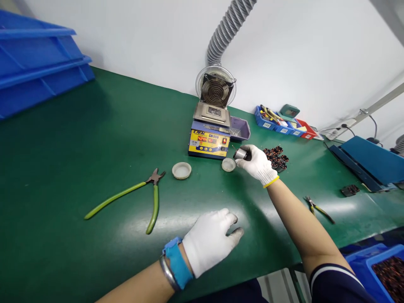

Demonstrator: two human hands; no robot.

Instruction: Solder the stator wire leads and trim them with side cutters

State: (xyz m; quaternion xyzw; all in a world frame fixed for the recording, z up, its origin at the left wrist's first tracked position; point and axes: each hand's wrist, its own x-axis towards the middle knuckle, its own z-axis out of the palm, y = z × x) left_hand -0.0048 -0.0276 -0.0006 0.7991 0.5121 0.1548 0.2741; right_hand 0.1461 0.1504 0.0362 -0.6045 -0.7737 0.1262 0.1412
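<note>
My right hand (256, 165), in a white glove with a yellow cuff edge, is closed around a small silver cylinder with dark ends (241, 154). It holds the cylinder over the table, just right of a small round dish (228, 164) and in front of the yellow-and-blue solder pot (209, 141). My left hand (210, 242), also gloved, hovers low over the near part of the green table, thumb and fingers apart and nothing in them. Its fingertips are darkened. Right of my right hand lies a cluster of black parts with copper windings (277, 158), partly hidden by the glove.
Green-handled cutters (154, 179) lie open at left, beside another round dish (182, 170). Smaller pliers (312, 205) lie right of my forearm. A fan with a grey hose (217, 90) stands behind the pot. Blue crates (41, 63) and a purple tray (240, 128) flank it.
</note>
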